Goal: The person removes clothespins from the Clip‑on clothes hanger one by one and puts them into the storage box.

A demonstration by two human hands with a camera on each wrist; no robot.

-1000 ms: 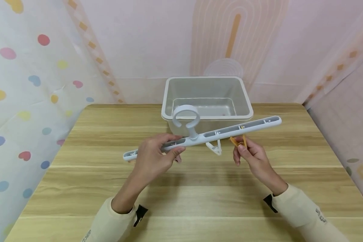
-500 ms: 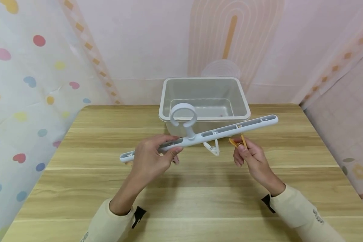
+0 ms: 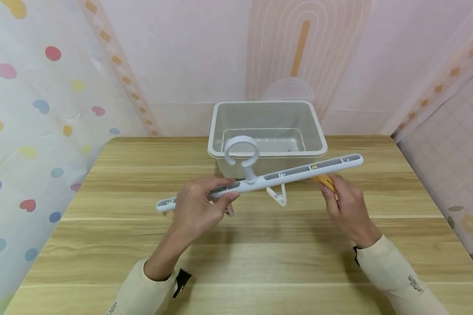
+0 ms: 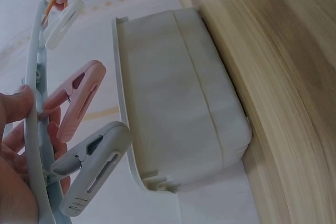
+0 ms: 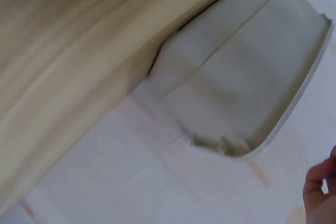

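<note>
My left hand (image 3: 199, 201) grips a pale blue-white clip hanger (image 3: 291, 175) left of its round hook, thumb in front of the bar. The bar tilts up to the right. My right hand (image 3: 351, 210) pinches an orange clothes peg (image 3: 326, 180) right at the bar's underside; its top shows in a slot there. A white peg (image 3: 277, 196) hangs nearer the hook. In the left wrist view, a pink peg (image 4: 81, 98) and a grey peg (image 4: 100, 166) hang beside my left fingers. The right wrist view catches only part of my right hand, at its edge.
A pale grey plastic bin (image 3: 268, 154) stands at the back of the wooden table (image 3: 244, 262), behind the hanger, its top uncovered. A patterned sheet (image 3: 189, 57) hangs behind the table and along the sides.
My right hand has shifted to the right and turned, bringing the orange peg up against the bar. The bar's right end has dipped slightly. My left hand keeps its hold.
</note>
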